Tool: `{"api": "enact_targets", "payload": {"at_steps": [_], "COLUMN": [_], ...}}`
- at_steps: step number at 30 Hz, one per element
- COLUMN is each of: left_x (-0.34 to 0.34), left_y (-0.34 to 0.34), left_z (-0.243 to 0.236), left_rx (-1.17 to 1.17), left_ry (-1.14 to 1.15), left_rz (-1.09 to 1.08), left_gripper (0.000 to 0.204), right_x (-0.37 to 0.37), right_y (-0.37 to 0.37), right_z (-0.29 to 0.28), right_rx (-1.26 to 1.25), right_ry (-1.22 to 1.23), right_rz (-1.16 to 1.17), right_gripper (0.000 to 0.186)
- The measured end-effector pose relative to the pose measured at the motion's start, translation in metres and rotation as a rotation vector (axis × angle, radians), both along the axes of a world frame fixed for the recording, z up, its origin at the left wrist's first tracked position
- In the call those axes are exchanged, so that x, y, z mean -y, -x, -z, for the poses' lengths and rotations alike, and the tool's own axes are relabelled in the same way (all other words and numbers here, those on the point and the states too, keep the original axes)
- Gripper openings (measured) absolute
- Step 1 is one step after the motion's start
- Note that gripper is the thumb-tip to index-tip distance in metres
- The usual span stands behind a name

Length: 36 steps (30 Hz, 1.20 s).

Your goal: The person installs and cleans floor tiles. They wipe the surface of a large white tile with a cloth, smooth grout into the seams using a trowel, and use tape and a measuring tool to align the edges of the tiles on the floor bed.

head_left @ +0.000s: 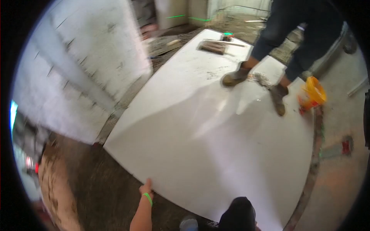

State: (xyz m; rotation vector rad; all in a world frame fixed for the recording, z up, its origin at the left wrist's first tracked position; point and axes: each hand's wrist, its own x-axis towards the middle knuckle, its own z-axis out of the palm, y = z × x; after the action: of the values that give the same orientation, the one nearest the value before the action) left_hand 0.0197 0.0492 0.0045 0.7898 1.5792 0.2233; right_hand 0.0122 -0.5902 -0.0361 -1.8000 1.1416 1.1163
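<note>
A large glossy white tile slab (185, 154) covers most of the floor before me. At its near left edge is my left hand (146, 187), with a green band round the wrist. The thumb lies along the top of the edge, and the other fingers are bent at the rim, partly hidden. Beside my dark-clothed knee (238, 215) at the lower edge, a tiny blurred patch may be part of my right hand; its fingers do not show. Another person in dark trousers (269, 34) stands on the far right of the slab in brown boots (236, 76).
A brown rectangular tool (212, 47) and a small device with a green light (227, 37) lie at the far end. An orange-yellow bucket (314, 92) stands by the right edge. Leftward is a whitish panel (88, 50); dark rough ground (96, 188) borders the near edge.
</note>
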Motion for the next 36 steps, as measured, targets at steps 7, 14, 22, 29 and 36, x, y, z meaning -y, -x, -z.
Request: {"api": "enact_targets", "payload": {"at_steps": [7, 14, 22, 29, 36], "left_x": [-0.059, -0.099, -0.063, 0.016, 0.057], "left_y": [0.038, 0.029, -0.010, -0.168, -0.319], "left_z": [0.037, 0.059, 0.020, 0.046, 0.043], "left_rx": [-0.674, -0.749, -0.572, -0.736, -0.624], "left_ry": [-0.571, -0.361, -1.437, -1.275, -1.309], "left_rz": [1.020, 0.819, 0.939, 1.249, 1.168], "left_gripper": [0.086, 0.063, 0.060, 0.072, 0.082], "right_x": [0.059, 0.008, 0.017, 0.022, 0.039], "right_y": [0.034, -0.056, -0.164, -0.204, -0.200], "right_z": [-0.034, -0.055, -0.016, 0.004, 0.032], "right_rx": [-0.456, 0.169, 0.564, 0.518, 0.760], "right_ry": [0.188, 0.597, 0.961, 1.148, 1.281], "right_rz": [-0.728, -0.333, -0.118, 0.007, -0.047], "right_gripper": [0.075, 0.095, 0.075, 0.068, 0.061]}}
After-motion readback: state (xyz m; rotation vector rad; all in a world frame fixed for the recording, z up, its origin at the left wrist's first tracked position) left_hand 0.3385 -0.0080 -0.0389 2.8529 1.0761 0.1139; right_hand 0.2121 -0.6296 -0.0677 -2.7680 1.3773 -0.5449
